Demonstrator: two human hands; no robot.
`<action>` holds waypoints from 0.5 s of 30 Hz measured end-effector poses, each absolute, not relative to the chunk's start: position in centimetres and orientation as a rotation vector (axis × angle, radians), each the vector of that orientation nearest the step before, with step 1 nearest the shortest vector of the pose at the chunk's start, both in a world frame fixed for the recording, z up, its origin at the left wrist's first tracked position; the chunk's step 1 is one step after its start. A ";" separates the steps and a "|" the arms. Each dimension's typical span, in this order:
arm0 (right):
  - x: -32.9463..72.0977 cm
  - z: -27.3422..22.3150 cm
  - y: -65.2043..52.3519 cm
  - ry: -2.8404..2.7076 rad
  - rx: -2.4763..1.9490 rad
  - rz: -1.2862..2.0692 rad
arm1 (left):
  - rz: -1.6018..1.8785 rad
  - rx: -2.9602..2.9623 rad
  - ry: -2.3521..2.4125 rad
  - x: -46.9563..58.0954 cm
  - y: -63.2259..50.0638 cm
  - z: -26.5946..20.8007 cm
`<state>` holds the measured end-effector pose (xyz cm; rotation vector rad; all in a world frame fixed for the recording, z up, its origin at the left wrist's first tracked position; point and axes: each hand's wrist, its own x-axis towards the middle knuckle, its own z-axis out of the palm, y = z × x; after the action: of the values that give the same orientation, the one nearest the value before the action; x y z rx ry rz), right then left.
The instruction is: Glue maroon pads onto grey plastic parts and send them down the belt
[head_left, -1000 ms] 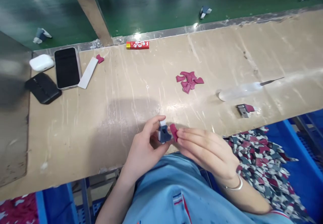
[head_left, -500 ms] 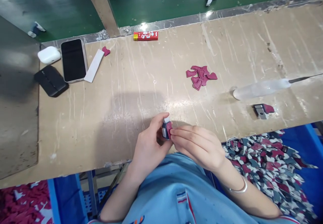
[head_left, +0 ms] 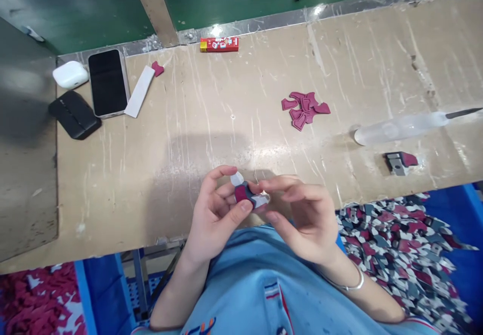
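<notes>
Between the thumb and fingers of my left hand (head_left: 213,214) is a small plastic part (head_left: 241,192) in maroon, dark blue and pale grey. It lies tilted, its pale grey end pointing right. My right hand (head_left: 311,219) is just to the right of it, thumb and fingers apart. Its index fingertip is close to the part's edge; whether they touch I cannot tell. Farther back on the bench lies a loose pile of flat maroon pieces (head_left: 304,108). A similar assembled part (head_left: 400,163) rests at the right.
A translucent bottle (head_left: 400,130) with a dark thin tip lies at the right. Blue bins of parts (head_left: 405,254) and maroon pieces (head_left: 37,300) stand below the bench. A phone (head_left: 108,83), white case (head_left: 70,75), black box (head_left: 74,114), pale strip (head_left: 139,92) and red pack (head_left: 219,45) lie behind.
The part has been turned in my left hand, so its pale grey end now points right. My right hand has drawn back from it and its fingers have spread.
</notes>
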<state>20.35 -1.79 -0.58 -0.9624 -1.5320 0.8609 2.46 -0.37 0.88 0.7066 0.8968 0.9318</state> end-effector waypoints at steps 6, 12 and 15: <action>19.6 -1.1 -1.9 -1.489 -0.965 0.831 | 0.851 0.609 0.842 2.2 -0.3 0.8; 19.4 -0.8 -1.5 -1.517 -0.976 0.777 | 0.835 0.594 0.890 2.8 0.2 0.9; 19.4 -0.6 -1.4 -1.526 -0.971 0.773 | 0.834 0.633 0.931 2.9 0.2 0.8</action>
<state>19.35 -1.43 -0.60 -0.9706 -1.5257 0.7729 2.90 0.16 0.75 0.6326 0.9306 0.8344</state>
